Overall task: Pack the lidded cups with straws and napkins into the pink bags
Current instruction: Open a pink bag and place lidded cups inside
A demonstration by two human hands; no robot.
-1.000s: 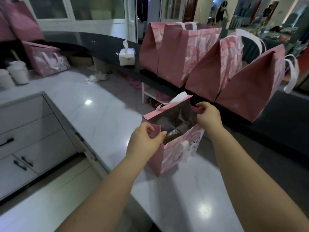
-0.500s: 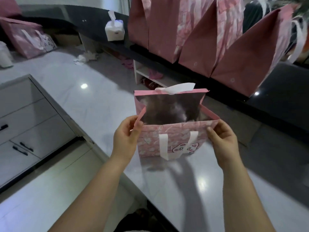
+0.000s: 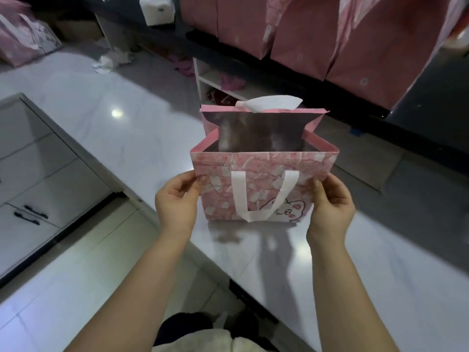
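The left hand (image 3: 177,201) pinches the near left edge of the pink bag (image 3: 256,189), and the right hand (image 3: 330,204) grips its near right edge. Between both hands the bag stands upright and open-mouthed on the white counter (image 3: 380,262), its white handle (image 3: 261,199) hanging down the front.

Both hands (image 3: 177,201) (image 3: 330,201) hold open pink bag (image 3: 261,174).

Six pink bags (image 3: 261,189), one tissue box (image 3: 157,8), two hands (image 3: 177,201).

Left hand (image 3: 177,203): forearm bare, extended forward, thumb and fingers pinching left edge of pink bag (image 3: 256,163). Right hand (image 3: 331,205): forearm bare, extended forward, fingers curled round the bag's right edge.
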